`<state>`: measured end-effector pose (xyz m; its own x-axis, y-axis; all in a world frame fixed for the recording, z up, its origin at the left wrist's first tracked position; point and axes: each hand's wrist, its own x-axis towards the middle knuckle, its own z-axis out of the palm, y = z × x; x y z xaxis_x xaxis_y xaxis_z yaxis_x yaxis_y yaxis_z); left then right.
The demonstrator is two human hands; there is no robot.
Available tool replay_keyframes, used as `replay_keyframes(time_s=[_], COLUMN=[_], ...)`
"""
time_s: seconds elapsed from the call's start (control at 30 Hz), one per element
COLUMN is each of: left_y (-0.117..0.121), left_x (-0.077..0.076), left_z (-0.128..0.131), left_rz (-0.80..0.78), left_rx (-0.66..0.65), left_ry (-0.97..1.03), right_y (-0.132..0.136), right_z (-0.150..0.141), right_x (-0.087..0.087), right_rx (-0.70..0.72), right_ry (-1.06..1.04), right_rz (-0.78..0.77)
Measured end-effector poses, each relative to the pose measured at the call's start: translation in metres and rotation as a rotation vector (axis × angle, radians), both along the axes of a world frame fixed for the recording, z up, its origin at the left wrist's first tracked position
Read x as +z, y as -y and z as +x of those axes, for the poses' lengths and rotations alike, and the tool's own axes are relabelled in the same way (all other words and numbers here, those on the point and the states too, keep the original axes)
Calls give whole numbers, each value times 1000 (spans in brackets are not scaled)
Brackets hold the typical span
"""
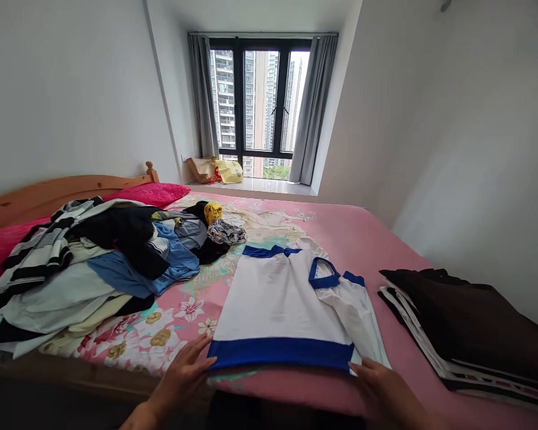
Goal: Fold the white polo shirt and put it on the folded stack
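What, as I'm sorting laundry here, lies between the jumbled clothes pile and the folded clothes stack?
In the head view, a white shirt with blue trim lies there, with the pink floral bedsheet showing on both sides.

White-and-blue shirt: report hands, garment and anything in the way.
Left hand, right hand at opposite corners of blue hem. Shirt spread on bed. Heaped clothes left, folded stack right; neither lies on it.

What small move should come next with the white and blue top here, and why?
Probably lifting the blue hem and folding it up toward the blue collar. The left hand and right hand are at its two ends, and the white and blue top lies mostly flat on the bed.
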<state>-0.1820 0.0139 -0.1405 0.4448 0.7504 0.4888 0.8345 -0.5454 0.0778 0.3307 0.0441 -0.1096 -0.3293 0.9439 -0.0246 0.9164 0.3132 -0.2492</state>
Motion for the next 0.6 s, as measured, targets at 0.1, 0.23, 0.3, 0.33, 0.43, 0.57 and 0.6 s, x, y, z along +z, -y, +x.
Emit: replay_keyframes(time_s=[0.1,0.23,0.3,0.33,0.43,0.57,0.6], left_y=[37,64,63,58,32,-26,-40], left_x=[-12,-19,-12,-6,14,25,23], left_z=[0,2,7,12,33,65,72], left_rz=[11,-9,-47,-64,-87,-151,-187], left_rx=[-1,39,58,61,80,99,100], left_ry=[-75,-111,-102,-86,13,113,107], right_y=[32,58,58,56,36,-13,-27], right_z=[7,7,0,-4,-13,-6,0], right_x=[-6,-10,1,9,36,52,50], right_rx=[7,-5,12,19,-5,-134,-167], right_ry=[-151,-205,-222,-237,-298,-325,-314], right_rz=[-108,-162,-150,-126,11,135,147])
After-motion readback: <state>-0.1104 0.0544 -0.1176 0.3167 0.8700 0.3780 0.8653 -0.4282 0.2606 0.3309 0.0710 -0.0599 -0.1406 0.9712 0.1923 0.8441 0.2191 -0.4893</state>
